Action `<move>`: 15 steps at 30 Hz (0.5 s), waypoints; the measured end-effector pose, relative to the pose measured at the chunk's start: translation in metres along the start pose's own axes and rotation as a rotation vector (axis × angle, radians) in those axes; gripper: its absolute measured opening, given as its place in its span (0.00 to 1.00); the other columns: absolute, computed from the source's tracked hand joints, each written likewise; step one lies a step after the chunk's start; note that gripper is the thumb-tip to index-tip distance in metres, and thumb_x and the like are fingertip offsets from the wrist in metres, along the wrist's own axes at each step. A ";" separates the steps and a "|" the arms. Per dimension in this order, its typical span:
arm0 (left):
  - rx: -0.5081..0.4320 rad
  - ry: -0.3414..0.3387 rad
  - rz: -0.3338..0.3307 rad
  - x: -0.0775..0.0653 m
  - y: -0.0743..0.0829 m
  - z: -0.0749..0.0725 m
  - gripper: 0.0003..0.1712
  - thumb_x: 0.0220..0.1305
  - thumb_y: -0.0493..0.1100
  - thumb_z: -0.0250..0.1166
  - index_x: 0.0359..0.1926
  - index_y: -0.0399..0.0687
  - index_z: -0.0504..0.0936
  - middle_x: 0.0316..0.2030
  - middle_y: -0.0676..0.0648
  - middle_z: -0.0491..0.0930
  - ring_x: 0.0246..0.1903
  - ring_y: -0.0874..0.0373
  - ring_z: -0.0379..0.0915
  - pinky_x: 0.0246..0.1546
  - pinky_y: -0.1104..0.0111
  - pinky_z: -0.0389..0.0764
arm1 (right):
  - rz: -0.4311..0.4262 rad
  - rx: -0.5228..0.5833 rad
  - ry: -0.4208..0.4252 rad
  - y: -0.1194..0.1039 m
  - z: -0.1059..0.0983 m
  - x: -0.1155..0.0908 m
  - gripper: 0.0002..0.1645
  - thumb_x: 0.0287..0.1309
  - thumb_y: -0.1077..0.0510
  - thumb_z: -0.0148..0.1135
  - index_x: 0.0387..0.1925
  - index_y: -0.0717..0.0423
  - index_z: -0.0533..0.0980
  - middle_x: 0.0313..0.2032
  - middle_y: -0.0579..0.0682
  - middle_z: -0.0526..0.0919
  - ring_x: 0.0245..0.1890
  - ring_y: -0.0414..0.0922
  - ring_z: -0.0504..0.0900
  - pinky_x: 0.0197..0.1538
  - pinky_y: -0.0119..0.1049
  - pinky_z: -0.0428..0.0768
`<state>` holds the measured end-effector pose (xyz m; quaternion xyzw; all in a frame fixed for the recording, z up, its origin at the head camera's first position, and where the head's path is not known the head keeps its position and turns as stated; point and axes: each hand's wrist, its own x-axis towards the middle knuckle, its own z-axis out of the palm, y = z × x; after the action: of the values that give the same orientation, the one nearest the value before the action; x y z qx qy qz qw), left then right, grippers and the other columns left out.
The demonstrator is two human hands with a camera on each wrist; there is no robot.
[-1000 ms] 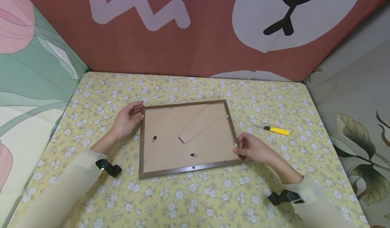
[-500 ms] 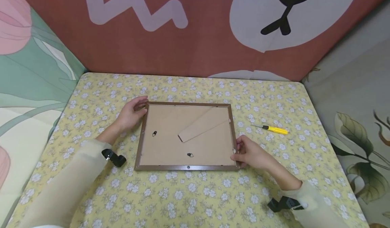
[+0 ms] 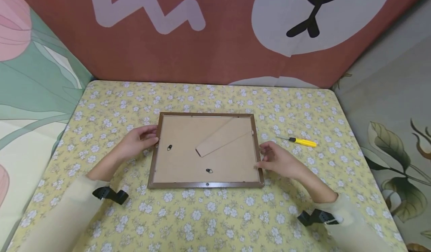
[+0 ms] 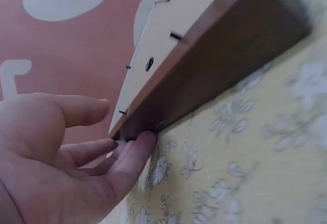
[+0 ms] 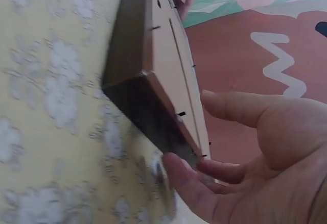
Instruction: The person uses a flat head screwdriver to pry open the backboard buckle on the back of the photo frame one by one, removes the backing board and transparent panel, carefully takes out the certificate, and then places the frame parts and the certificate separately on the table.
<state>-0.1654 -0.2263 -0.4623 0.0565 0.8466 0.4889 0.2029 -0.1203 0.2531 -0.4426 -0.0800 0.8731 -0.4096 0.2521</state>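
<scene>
Head view: our picture frame point(image 3: 206, 151) lies back-up on the counter point(image 3: 202, 225); our left hand point(image 3: 133, 143) and right hand point(image 3: 281, 162) flank its short sides, fingers released, presumably to steady it.

You cannot see the front of the picture frame point(image 3: 205, 143), as it is turned down towards the tabletop point(image 3: 215, 222). In both wrist views, the top edge cuts the picture frame off. In the head view, the fingers point(image 4: 135, 157) of your left hand point(image 3: 134, 143) partly hide one another. From the right wrist view, you cannot tell whether your right hand point(image 3: 283, 161) presses the picture frame. The tip of the screwdriver point(image 3: 304, 142) is too small to judge. The bottom edge cuts off your sleeves point(image 3: 64, 214) in the head view.
</scene>
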 end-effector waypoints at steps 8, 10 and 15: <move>0.003 -0.005 -0.022 -0.015 0.003 0.010 0.37 0.72 0.34 0.62 0.76 0.33 0.58 0.67 0.32 0.69 0.65 0.38 0.68 0.60 0.60 0.80 | -0.205 -0.050 0.084 -0.022 -0.007 0.015 0.31 0.64 0.62 0.69 0.66 0.66 0.70 0.59 0.64 0.75 0.56 0.59 0.76 0.48 0.44 0.86; 0.015 0.013 -0.033 -0.015 0.003 0.012 0.37 0.72 0.33 0.61 0.76 0.33 0.58 0.66 0.33 0.69 0.64 0.39 0.68 0.60 0.57 0.80 | -0.239 -0.066 0.060 -0.031 -0.005 0.021 0.29 0.63 0.63 0.69 0.64 0.65 0.72 0.60 0.63 0.76 0.56 0.58 0.76 0.48 0.44 0.86; 0.023 0.034 -0.041 -0.016 0.001 0.013 0.36 0.71 0.32 0.61 0.76 0.34 0.59 0.66 0.33 0.70 0.63 0.39 0.69 0.60 0.56 0.80 | -0.345 -0.152 0.015 -0.049 0.002 0.040 0.29 0.60 0.65 0.72 0.62 0.62 0.75 0.58 0.57 0.79 0.56 0.56 0.78 0.53 0.50 0.84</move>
<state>-0.1455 -0.2198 -0.4627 0.0331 0.8564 0.4759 0.1977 -0.1569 0.2062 -0.4216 -0.2443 0.8767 -0.3802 0.1647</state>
